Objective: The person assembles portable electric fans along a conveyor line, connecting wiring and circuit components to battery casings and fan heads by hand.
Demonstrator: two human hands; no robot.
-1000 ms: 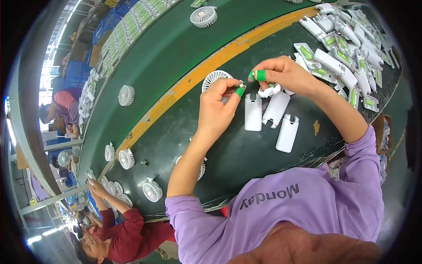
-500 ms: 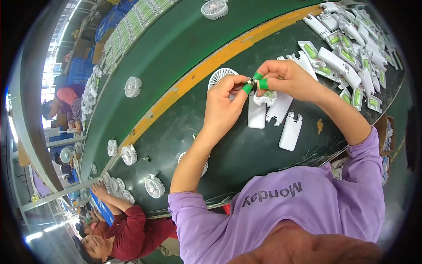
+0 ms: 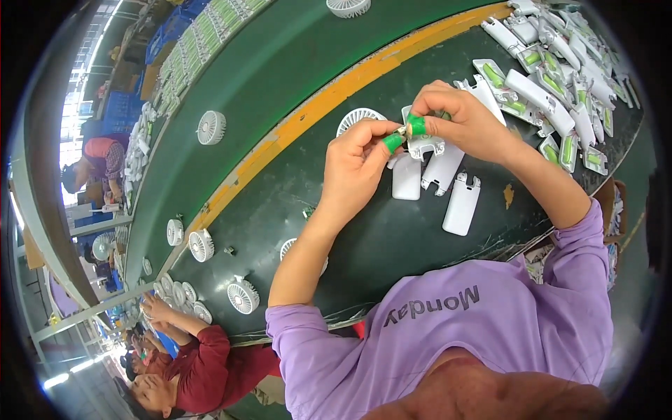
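My left hand [image 3: 358, 168] and my right hand [image 3: 465, 120] meet over the dark bench, with green tape wrapped around several fingertips. Thumb and forefinger of each hand pinch closed at a tiny part [image 3: 402, 131], too small to identify. Directly below the right fingers is a white notched plastic shell [image 3: 425, 146]; whether those fingers grip it is hidden. Close beneath lie a white handle cover [image 3: 406, 178], another cover [image 3: 442, 168] and a separate one [image 3: 461, 204]. Behind my left hand sits a white round fan head [image 3: 359, 117].
White handle shells [image 3: 546, 101], some with green cells, pile up at right. A green belt [image 3: 280, 77] carrying fan heads runs beyond a yellow edge strip [image 3: 315, 119]. More fan heads [image 3: 243, 297] stand left, near a person in a red sleeve [image 3: 213, 357].
My fingertips have drawn closer around the tiny part, and the white shell beneath has tilted and shifted. Fan heads on the belt have moved slightly farther up the view. The co-worker's hands have shifted.
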